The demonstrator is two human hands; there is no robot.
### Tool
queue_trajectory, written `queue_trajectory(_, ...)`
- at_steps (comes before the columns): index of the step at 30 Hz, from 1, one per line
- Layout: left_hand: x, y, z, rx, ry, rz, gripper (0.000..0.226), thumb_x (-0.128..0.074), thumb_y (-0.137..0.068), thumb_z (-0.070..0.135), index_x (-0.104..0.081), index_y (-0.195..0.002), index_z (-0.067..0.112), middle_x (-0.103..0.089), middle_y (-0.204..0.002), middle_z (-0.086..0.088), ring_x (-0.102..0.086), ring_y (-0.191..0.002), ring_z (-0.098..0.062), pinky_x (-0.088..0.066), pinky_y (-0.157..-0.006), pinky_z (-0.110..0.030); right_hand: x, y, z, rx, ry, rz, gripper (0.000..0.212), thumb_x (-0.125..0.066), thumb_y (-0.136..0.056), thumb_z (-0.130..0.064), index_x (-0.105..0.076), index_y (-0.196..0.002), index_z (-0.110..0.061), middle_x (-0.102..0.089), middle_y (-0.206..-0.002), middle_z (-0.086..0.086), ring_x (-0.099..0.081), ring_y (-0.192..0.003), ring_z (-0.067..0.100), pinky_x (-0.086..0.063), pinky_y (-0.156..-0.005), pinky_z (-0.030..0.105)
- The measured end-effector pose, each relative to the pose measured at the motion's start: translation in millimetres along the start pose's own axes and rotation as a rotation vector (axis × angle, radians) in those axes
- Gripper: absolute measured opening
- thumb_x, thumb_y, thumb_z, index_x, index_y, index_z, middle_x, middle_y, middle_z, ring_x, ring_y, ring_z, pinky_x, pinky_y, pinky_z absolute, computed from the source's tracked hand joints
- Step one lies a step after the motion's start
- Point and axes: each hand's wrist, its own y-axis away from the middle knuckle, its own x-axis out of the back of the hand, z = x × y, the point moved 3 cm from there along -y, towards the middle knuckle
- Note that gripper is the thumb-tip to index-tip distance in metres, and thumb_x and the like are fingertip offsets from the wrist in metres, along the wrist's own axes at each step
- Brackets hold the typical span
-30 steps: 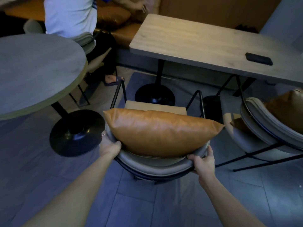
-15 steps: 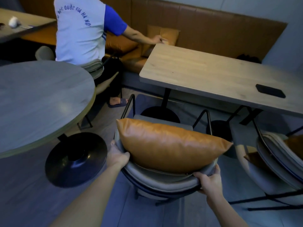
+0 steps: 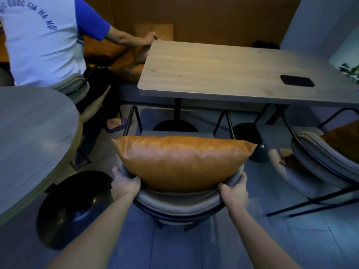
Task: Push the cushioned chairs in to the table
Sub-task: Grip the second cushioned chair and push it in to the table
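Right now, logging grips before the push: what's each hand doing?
Left hand: closed on the chair back, left side.
Right hand: closed on the chair back, right side.

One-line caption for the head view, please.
Left hand and right hand grip the backrest of a cushioned chair facing the rectangular table.

A chair stands directly in front of the viewer, facing a rectangular table, with a cushion upright against its backrest and the left hand and right hand on the backrest's two ends. A second chair sits to the right, partly under the table, and a flat device lies on the table's right part. A round table stands to the left; behind it another person reaches toward a bench beyond the rectangular table.
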Motion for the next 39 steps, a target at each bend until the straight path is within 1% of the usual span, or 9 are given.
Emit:
queue_trajectory(5,5,-10,3,-0.029,-0.022,-0.003,0.066,-0.066,-0.076,0.018,-0.038,-0.136,0.020,-0.065,-0.107,-0.023,-0.062,-0.097,-0.046,-0.050,-0.080,-0.044,-4,7,-5,-0.015,0.005,-0.011,0.094,-0.068,-0.090,-0.017,-0.012,-0.166,-0.025,-0.062,-0.138,0.024,-0.058,-0.125,0.048,-0.047,-0.107,0.057)
queue_trajectory(9,4,-10,1,-0.060,0.001,0.001,0.081,-0.067,-0.076,0.018,-0.030,-0.148,0.024,-0.065,-0.112,-0.024,-0.062,-0.102,-0.047,-0.050,-0.085,-0.047,-8,9,-12,-0.026,0.042,0.002,0.095,-0.063,-0.091,-0.016,-0.005,-0.167,-0.023,-0.060,-0.139,0.026,-0.057,-0.126,0.048,-0.045,-0.108,0.054)
queue_trajectory(12,2,-8,-2,-0.081,0.021,0.014,0.087,-0.066,-0.075,0.019,-0.024,-0.151,0.027,-0.065,-0.111,-0.027,-0.062,-0.101,-0.049,-0.050,-0.084,-0.049,-12,13,-15,-0.014,0.053,0.017,0.094,-0.060,-0.092,-0.015,-0.002,-0.166,-0.021,-0.055,-0.146,0.026,-0.055,-0.128,0.049,-0.045,-0.108,0.054)
queue_trajectory(18,-3,-7,-1,-0.065,0.049,0.075,0.080,-0.065,-0.074,0.019,-0.032,-0.146,0.029,-0.065,-0.107,-0.028,-0.062,-0.097,-0.052,-0.050,-0.080,-0.052,-16,11,-17,-0.023,0.059,0.048,0.093,-0.059,-0.091,-0.014,-0.003,-0.165,-0.022,-0.055,-0.145,0.026,-0.055,-0.127,0.050,-0.046,-0.107,0.054)
queue_trajectory(22,-2,-10,2,-0.081,0.060,0.070,0.083,-0.066,-0.073,0.019,-0.033,-0.148,0.030,-0.065,-0.111,-0.029,-0.061,-0.101,-0.052,-0.051,-0.085,-0.052,-14,7,-18,-0.013,0.061,0.040,0.093,-0.057,-0.093,-0.014,-0.001,-0.166,-0.025,-0.059,-0.139,0.025,-0.057,-0.123,0.049,-0.046,-0.106,0.055)
queue_trajectory(27,-3,-15,13,-0.095,0.061,0.045,0.084,-0.066,-0.073,0.020,-0.032,-0.150,0.028,-0.064,-0.116,-0.028,-0.060,-0.104,-0.051,-0.050,-0.089,-0.051,-13,1,-19,-0.008,0.066,0.031,0.094,-0.060,-0.093,-0.016,-0.002,-0.166,-0.025,-0.057,-0.143,0.024,-0.055,-0.127,0.048,-0.046,-0.107,0.052)
queue_trajectory(32,-3,-21,23,-0.104,0.043,0.010,0.083,-0.064,-0.073,0.024,-0.031,-0.149,0.029,-0.064,-0.118,-0.027,-0.059,-0.108,-0.050,-0.050,-0.094,-0.054,-15,-5,-24,-0.013,0.072,0.043,0.093,-0.063,-0.089,-0.015,-0.007,-0.163,-0.024,-0.062,-0.131,0.026,-0.060,-0.116,0.048,-0.050,-0.100,0.052)
queue_trajectory(36,-5,-28,30,-0.103,0.061,0.011,0.086,-0.066,-0.076,0.019,-0.028,-0.153,0.026,-0.060,-0.125,-0.029,-0.055,-0.116,-0.051,-0.046,-0.098,-0.052,-18,-9,-29,-0.031,0.079,0.034,0.084,-0.061,-0.086,-0.014,-0.014,-0.155,-0.020,-0.064,-0.122,0.027,-0.063,-0.108,0.048,-0.053,-0.097,0.055)
queue_trajectory(39,-7,-33,33,-0.103,0.051,0.008,0.081,-0.066,-0.077,0.019,-0.033,-0.150,0.025,-0.062,-0.123,-0.029,-0.056,-0.114,-0.052,-0.047,-0.097,-0.052,-19,-16,-34,-0.055,0.081,0.030,0.073,-0.060,-0.087,-0.014,-0.020,-0.148,-0.018,-0.063,-0.123,0.026,-0.062,-0.110,0.048,-0.052,-0.099,0.055)
